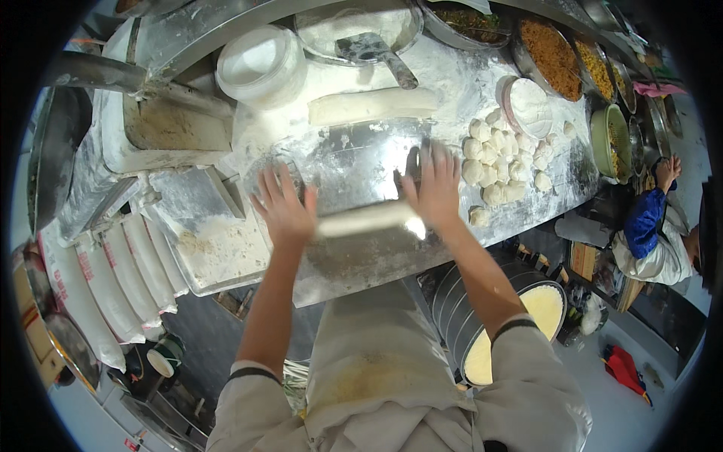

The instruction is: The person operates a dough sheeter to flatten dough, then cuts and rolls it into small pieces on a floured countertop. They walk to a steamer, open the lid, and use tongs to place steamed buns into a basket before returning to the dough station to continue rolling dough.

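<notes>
A long roll of dough (364, 219), blurred by motion, lies on the metal worktop between my two hands. My left hand (286, 209) is at its left end, palm down with fingers spread. At the right end is my right hand (434, 183), also palm down, slightly blurred, fingers extended. Whether either palm touches the dough cannot be told. Farther back rests a second, flatter strip of dough (373, 107) on floured metal. Many small dough pieces (488, 155) are heaped right of my right hand, beside a round container of flour (528, 107).
A flour basin (316, 28) with a metal scoop (367, 51) and a white tub (260, 65) stand at the back. Bowls of fillings (551, 59) line the back right. Large round pans (542, 308) stand below the table's front edge. Another person (649, 226) is at far right.
</notes>
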Available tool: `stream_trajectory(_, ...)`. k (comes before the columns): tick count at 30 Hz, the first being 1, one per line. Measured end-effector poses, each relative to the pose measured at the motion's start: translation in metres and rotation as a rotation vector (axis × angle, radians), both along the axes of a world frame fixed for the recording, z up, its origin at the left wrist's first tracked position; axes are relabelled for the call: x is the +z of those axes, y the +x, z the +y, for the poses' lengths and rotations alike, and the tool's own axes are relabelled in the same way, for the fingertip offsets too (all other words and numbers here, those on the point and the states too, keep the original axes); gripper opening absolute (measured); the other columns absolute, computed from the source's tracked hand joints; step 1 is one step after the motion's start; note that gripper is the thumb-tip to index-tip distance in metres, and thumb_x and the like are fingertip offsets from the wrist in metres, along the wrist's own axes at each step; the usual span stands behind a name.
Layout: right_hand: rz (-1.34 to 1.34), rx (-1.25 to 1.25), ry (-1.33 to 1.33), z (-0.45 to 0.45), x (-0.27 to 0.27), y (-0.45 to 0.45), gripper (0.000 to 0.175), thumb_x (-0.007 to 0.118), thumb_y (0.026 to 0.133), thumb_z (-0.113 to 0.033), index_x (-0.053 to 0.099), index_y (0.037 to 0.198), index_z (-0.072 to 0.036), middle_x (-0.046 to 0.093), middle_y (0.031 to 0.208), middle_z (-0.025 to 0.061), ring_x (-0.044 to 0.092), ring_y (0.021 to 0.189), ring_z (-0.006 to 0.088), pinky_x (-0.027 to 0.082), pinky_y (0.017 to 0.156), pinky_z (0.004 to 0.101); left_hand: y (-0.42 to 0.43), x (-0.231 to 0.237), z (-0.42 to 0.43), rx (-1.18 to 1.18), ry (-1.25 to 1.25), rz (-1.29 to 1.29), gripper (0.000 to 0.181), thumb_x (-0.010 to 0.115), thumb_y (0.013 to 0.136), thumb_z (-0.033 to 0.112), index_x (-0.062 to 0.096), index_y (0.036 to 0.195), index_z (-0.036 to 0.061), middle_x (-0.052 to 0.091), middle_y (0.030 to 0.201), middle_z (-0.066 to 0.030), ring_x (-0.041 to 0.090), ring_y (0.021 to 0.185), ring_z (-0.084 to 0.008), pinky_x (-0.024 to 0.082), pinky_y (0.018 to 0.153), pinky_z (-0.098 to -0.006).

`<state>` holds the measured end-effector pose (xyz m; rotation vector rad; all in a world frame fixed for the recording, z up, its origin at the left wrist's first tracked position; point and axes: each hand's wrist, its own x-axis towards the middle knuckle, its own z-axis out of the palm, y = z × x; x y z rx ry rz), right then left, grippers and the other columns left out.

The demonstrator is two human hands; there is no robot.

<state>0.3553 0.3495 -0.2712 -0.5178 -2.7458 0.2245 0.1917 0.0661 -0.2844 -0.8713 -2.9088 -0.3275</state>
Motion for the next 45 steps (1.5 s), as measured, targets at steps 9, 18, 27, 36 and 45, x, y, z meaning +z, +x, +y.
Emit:
stream_trajectory(9,-0.054,0.111,-0.218,-0.03,0.022,0.058,0.071,0.074,0.094,-0.034,0.05,0.15,0.003,0.049,0.154,0.0262,0.048,0.143,0.0463,0.034,0.121,0.0618,0.058,0.042,-0.026,-0.164,-0.024,-0.37,0.075,0.065,0.103,0.042,0.042,0.161,0.0012,0.035,0.171,-0.0213,0.031,0.161,-0.0392,0.015,0.13,-0.0673)
stream_trajectory(18,-0.255,0.128,-0.271,0.111,0.065,-0.119,0.076,0.076,0.086,-0.018,0.05,0.156,-0.009,0.044,0.162,0.0213,0.04,0.151,0.0421,0.033,0.126,0.059,-0.1,0.049,0.162,-0.354,0.037,-0.279,0.085,0.081,0.082,0.016,0.045,0.158,0.0013,0.042,0.162,-0.0257,0.035,0.155,-0.0436,0.027,0.129,-0.0551)
stream_trajectory(27,-0.149,0.565,-0.467,0.131,0.066,-0.13,0.055,0.078,0.088,-0.038,0.071,0.131,-0.005,0.065,0.142,0.0261,0.058,0.134,0.0467,0.044,0.118,0.0542,-0.086,0.057,0.162,-0.246,0.259,-0.755,0.064,0.071,0.098,0.024,0.052,0.156,0.0041,0.041,0.168,-0.0242,0.044,0.151,-0.0487,0.032,0.125,-0.0617)
stream_trajectory(36,-0.024,0.37,-0.131,0.021,0.031,-0.022,0.053,0.065,0.101,-0.029,0.062,0.145,0.001,0.057,0.151,0.0251,0.05,0.146,0.0436,0.037,0.123,0.0624,0.063,0.051,0.132,-0.312,-0.073,-0.305,0.066,0.057,0.106,0.031,0.043,0.164,0.0024,0.038,0.171,-0.0227,0.03,0.16,-0.0473,0.016,0.127,-0.0718)
stream_trajectory(45,-0.374,0.529,-0.081,0.07,-0.001,-0.127,0.054,0.064,0.102,-0.037,0.063,0.146,-0.006,0.06,0.152,0.0199,0.05,0.146,0.0455,0.038,0.121,0.0646,-0.056,0.014,0.165,-0.35,0.121,-0.133,0.059,0.053,0.109,0.034,0.047,0.159,0.0033,0.048,0.164,-0.02,0.038,0.156,-0.0428,0.017,0.129,-0.0673)
